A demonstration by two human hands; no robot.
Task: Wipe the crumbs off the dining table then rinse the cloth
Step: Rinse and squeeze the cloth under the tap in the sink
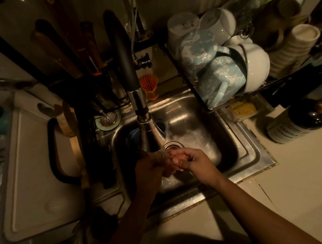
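Both of my hands meet over the steel sink (251,149), right under the faucet head (149,136). My left hand (150,172) is closed around a small bunched, brownish cloth (159,156) that pokes out above its knuckles. My right hand (194,162) has its fingers curled against the same bunch from the right and looks wet. The light is dim, so most of the cloth is hidden inside the two hands. The drain (174,145) sits just behind my fingers. Any water stream is hard to make out.
A dish rack (198,92) loaded with mugs and bowls overhangs the sink's right back corner. A dark soap bottle (299,123) stands on the right counter. A white cutting board (34,168) lies to the left, and utensils hang behind it. An orange brush holder (149,87) stands behind the faucet.
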